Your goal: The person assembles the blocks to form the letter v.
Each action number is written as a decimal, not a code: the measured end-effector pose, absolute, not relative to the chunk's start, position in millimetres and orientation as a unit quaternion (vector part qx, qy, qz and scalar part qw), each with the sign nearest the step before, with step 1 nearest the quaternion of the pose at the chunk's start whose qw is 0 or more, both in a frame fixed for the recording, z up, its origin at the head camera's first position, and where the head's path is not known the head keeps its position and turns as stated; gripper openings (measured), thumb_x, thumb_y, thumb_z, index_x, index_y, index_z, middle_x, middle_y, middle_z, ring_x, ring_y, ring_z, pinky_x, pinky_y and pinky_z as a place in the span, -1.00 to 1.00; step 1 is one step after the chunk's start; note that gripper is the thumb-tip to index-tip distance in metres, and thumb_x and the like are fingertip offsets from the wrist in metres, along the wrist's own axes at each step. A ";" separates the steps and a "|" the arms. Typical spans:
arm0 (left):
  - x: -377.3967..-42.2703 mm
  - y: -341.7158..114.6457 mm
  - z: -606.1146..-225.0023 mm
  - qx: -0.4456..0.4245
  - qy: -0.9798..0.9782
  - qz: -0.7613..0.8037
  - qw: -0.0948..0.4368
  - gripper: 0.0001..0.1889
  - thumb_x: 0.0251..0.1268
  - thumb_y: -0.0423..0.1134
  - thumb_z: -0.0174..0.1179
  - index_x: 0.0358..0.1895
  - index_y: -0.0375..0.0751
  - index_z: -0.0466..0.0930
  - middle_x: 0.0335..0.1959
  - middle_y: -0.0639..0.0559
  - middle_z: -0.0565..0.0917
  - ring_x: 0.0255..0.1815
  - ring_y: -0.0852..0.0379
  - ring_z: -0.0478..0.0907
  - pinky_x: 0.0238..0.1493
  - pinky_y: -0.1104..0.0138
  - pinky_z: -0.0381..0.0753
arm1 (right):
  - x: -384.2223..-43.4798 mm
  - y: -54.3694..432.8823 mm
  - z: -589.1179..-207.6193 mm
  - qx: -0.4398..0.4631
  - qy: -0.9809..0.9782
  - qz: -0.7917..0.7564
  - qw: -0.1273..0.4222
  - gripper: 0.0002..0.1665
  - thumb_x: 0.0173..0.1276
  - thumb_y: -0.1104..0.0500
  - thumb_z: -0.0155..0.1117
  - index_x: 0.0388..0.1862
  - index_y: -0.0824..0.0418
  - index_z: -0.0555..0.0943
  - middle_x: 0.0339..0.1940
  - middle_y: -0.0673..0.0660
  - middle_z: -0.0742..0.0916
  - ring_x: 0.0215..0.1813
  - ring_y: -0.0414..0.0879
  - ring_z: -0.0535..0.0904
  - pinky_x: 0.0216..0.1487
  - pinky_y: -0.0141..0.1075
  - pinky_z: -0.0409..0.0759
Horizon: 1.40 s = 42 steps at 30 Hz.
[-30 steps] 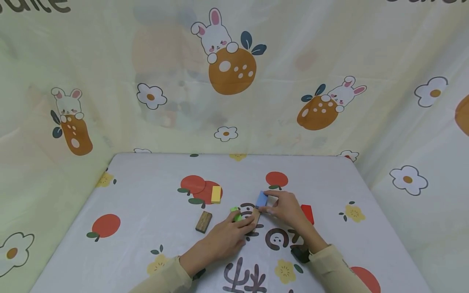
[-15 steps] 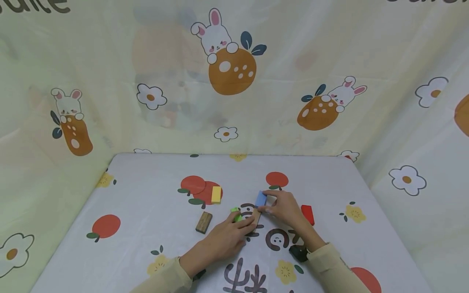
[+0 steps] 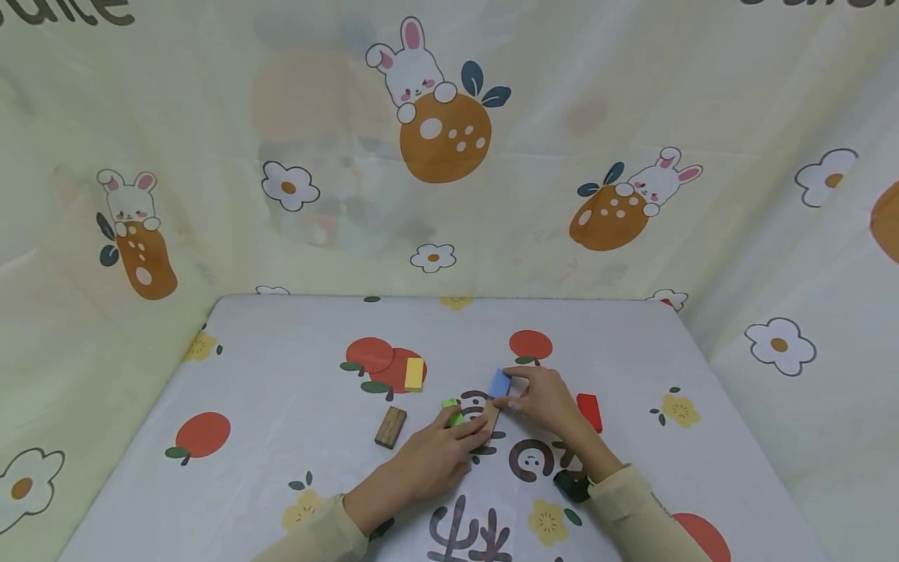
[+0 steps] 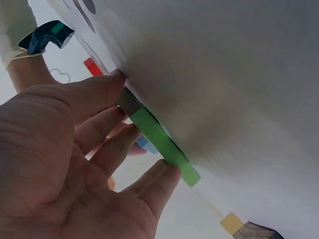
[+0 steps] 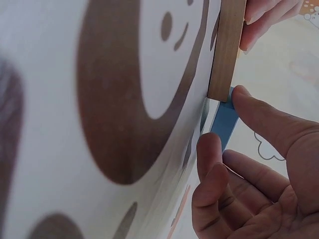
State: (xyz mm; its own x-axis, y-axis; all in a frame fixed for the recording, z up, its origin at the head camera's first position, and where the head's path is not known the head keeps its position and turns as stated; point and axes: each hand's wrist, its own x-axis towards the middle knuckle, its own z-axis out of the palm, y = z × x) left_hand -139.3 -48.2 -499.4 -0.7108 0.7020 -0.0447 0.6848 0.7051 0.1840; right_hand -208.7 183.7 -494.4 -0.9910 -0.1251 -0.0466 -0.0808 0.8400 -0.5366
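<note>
Now, two hands work close together over the middle of a bench [image 3: 267, 382] with a white cloth on it. The right hand [image 3: 544, 396] has its grip pinched on a blue block [image 3: 500, 383], with the thumb and a finger at its two ends. The blue block is at the far end of a tan wooden block [image 5: 227, 52], and the two look like they touch. The left hand [image 3: 430, 457] has its fingers on the tan wooden block and on a green block [image 4: 162, 144], but I can't tell if that grip pinches them or just presses. The green block is to the left of the tan wooden block, with a gap between their far ends; the hand hides the rest. Around them lie more blocks, each by itself: a yellow block [image 3: 414, 375] on a printed red apple [image 3: 393, 368], a dark brown block [image 3: 390, 427] near the left hand, and a red block [image 3: 589, 412] just past the right wrist. Behind the bench hangs a pale curtain [image 3: 337, 94] with bunnies [image 3: 414, 76].
</note>
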 end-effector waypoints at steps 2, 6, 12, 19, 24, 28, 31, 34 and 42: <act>-139.6 -48.2 -500.0 0.378 0.921 0.078 0.054 -0.36 0.51 -0.05 0.31 0.60 0.14 0.39 0.67 0.18 0.36 0.66 -0.20 0.33 0.48 0.15 0.60 | -208.4 183.4 -493.8 -0.053 0.959 -0.276 0.040 -0.27 0.17 0.00 0.69 0.30 0.21 0.71 -0.47 0.11 0.72 -0.49 -0.11 0.48 -0.42 -0.33 0.43; -140.2 -48.6 -500.8 0.378 0.921 0.078 0.052 -0.36 0.51 -0.06 0.31 0.60 0.13 0.40 0.67 0.17 0.36 0.65 -0.20 0.33 0.48 0.14 0.60 | -208.5 183.3 -493.3 -0.054 0.960 -0.270 0.040 -0.26 0.18 -0.02 0.68 0.31 0.21 0.71 -0.39 0.15 0.76 -0.49 -0.10 0.47 -0.42 -0.33 0.42; -139.9 -48.8 -499.4 0.376 0.922 0.073 0.055 -0.38 0.51 -0.06 0.30 0.59 0.14 0.42 0.67 0.17 0.35 0.66 -0.19 0.33 0.50 0.14 0.58 | -208.3 183.0 -493.0 -0.055 0.961 -0.267 0.042 -0.27 0.18 -0.02 0.68 0.31 0.20 0.71 -0.13 0.23 0.84 -0.48 -0.10 0.47 -0.41 -0.34 0.43; -139.5 -49.0 -498.3 0.372 0.923 0.077 0.060 -0.37 0.51 -0.06 0.31 0.59 0.15 0.41 0.67 0.18 0.35 0.66 -0.18 0.32 0.47 0.15 0.61 | -208.6 182.1 -491.3 -0.058 0.962 -0.262 0.046 -0.27 0.19 -0.02 0.67 0.32 0.21 0.71 0.03 0.29 0.84 -0.47 -0.10 0.47 -0.41 -0.35 0.45; -139.8 -49.1 -499.0 0.373 0.922 0.081 0.059 -0.37 0.50 -0.06 0.31 0.59 0.15 0.42 0.67 0.18 0.36 0.66 -0.18 0.33 0.48 0.15 0.60 | -208.8 181.6 -490.5 -0.057 0.962 -0.261 0.053 -0.27 0.20 -0.01 0.67 0.32 0.21 0.71 0.16 0.31 0.81 -0.45 -0.09 0.47 -0.40 -0.34 0.44; -139.7 -49.1 -499.5 0.374 0.922 0.080 0.056 -0.38 0.50 -0.06 0.31 0.58 0.14 0.43 0.67 0.17 0.37 0.65 -0.18 0.33 0.49 0.15 0.60 | -208.8 181.1 -489.8 -0.055 0.963 -0.259 0.057 -0.27 0.21 -0.01 0.66 0.33 0.21 0.70 0.19 0.33 0.80 -0.45 -0.10 0.48 -0.40 -0.35 0.46; -139.7 -49.0 -499.7 0.374 0.922 0.079 0.056 -0.37 0.50 -0.06 0.31 0.58 0.14 0.42 0.67 0.17 0.36 0.66 -0.18 0.33 0.49 0.15 0.59 | -208.8 181.0 -489.7 -0.055 0.963 -0.259 0.058 -0.27 0.21 -0.01 0.66 0.33 0.21 0.70 0.17 0.32 0.81 -0.47 -0.10 0.48 -0.41 -0.36 0.46; -139.8 -48.9 -499.7 0.375 0.922 0.078 0.055 -0.37 0.50 -0.06 0.31 0.59 0.14 0.42 0.67 0.17 0.36 0.66 -0.18 0.33 0.50 0.15 0.59 | -208.7 180.9 -489.7 -0.056 0.962 -0.261 0.056 -0.28 0.21 -0.01 0.66 0.32 0.21 0.70 0.17 0.32 0.81 -0.49 -0.11 0.46 -0.42 -0.35 0.44; -139.1 -48.3 -499.7 0.372 0.923 0.078 0.061 -0.36 0.51 -0.05 0.30 0.60 0.16 0.39 0.67 0.19 0.35 0.67 -0.17 0.31 0.51 0.15 0.57 | -207.3 180.7 -489.2 -0.051 0.964 -0.255 0.065 -0.26 0.23 -0.03 0.65 0.35 0.19 0.69 0.22 0.32 0.79 -0.46 -0.09 0.47 -0.42 -0.35 0.44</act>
State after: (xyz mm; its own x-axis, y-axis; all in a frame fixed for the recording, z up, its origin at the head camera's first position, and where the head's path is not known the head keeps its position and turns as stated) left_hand -139.1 -48.3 -499.7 -0.7160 0.6959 -0.0545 0.6769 0.7113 0.1896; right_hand -207.3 180.7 -489.2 -0.9865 -0.1310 -0.0986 -0.0652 0.8652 -0.4972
